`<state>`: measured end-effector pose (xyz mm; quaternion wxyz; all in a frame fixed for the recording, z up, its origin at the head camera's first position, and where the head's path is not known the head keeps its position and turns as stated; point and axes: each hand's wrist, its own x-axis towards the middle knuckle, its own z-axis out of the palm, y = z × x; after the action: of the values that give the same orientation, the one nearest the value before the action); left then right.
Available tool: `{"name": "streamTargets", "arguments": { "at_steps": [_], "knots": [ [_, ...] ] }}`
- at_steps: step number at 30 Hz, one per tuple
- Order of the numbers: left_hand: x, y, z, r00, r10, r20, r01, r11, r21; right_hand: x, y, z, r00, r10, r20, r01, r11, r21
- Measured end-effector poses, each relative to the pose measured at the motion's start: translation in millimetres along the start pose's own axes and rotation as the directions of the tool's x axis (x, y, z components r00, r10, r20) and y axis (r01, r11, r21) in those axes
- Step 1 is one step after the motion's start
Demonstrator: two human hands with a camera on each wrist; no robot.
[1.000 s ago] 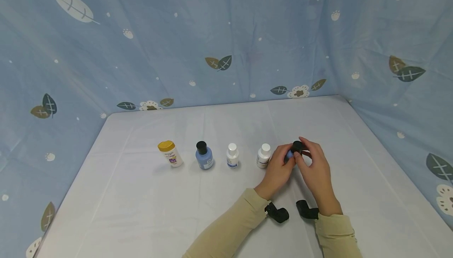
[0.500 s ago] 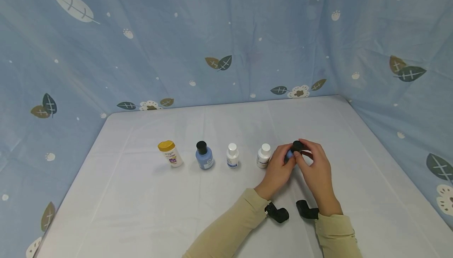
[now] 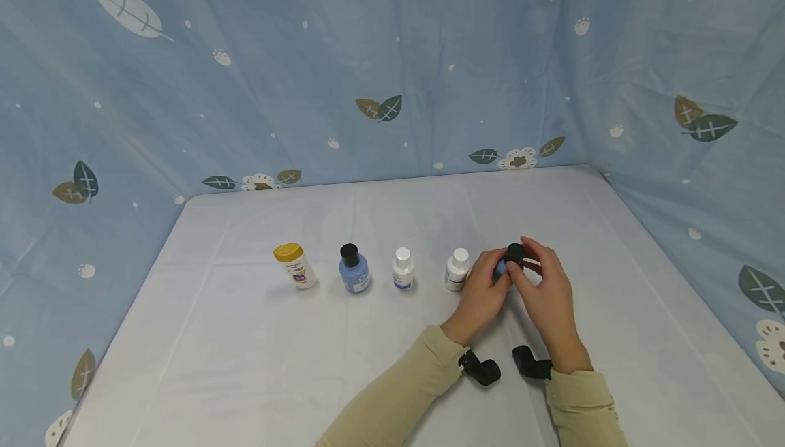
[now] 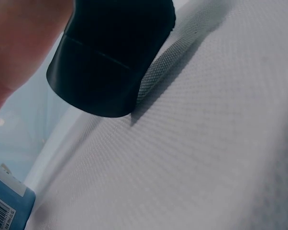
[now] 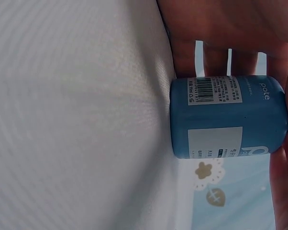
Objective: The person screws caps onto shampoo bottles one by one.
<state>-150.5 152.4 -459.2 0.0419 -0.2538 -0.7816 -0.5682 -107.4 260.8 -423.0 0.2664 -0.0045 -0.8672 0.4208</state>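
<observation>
On the right side of the table, my left hand (image 3: 481, 294) holds a small blue bottle (image 5: 230, 117) by its body. The bottle stands upright with its base at the cloth, and white labels and a barcode face the right wrist camera. My right hand (image 3: 547, 297) pinches the bottle's black cap (image 3: 514, 252) between thumb and fingers from above. Fingers hide most of the bottle in the head view. Just left of my left hand is a white bottle (image 3: 456, 270) with a white cap.
Leftward in a row stand another white bottle (image 3: 403, 270), a blue bottle (image 3: 354, 274) with a black cap and a white bottle (image 3: 297, 270) with a yellow lid. Black wrist mounts (image 3: 481, 369) sit low over the white tablecloth (image 3: 245, 365). A patterned blue curtain (image 3: 429, 58) surrounds the table.
The right fingers shift slightly around the black cap, and the index finger lifts a little. The left hand and the bottles in the row stay in place.
</observation>
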Motion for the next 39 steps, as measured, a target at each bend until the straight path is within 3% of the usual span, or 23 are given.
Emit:
{"name": "streamTargets", "arguments": {
  "at_steps": [7,19,39],
  "knots": [
    [-0.1,-1.0,-0.4,1.000,0.025,0.006,-0.025,1.000,-0.004,0.2,0.3,-0.6,0.999,-0.044,0.029,0.045,0.998,-0.036],
    [-0.1,-2.1,0.5,1.000,-0.002,0.005,0.002,1.000,-0.007,-0.4,-0.3,-0.9,0.999,-0.048,-0.021,0.047,0.999,-0.007],
    [0.0,-3.5,1.2,1.000,0.022,-0.006,-0.022,1.000,0.011,0.1,0.0,0.4,0.999,0.008,-0.043,-0.008,1.000,0.005]
  ]
}}
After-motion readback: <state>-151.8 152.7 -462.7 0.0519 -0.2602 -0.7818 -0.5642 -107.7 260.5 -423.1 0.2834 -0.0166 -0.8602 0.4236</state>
